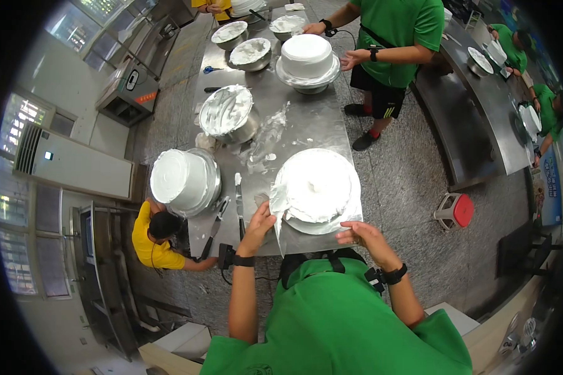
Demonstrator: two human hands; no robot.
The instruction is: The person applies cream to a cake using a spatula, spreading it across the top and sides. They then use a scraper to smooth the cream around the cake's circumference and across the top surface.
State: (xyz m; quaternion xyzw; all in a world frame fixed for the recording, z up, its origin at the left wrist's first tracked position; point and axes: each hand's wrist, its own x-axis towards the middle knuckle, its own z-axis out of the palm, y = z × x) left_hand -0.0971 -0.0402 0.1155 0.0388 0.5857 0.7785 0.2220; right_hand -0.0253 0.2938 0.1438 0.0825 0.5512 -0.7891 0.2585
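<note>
A round cake covered in white cream sits on a metal turntable at the near edge of the steel table. My left hand holds a flat scraper against the cake's left side. The scraper carries cream. My right hand rests with fingers spread at the turntable's near right rim. A palette knife lies on the table just left of my left hand.
A cream-filled metal bowl and another white cake stand to the left. A person in yellow crouches below it. Farther off, a person in green stands by a third cake. A red stool stands right.
</note>
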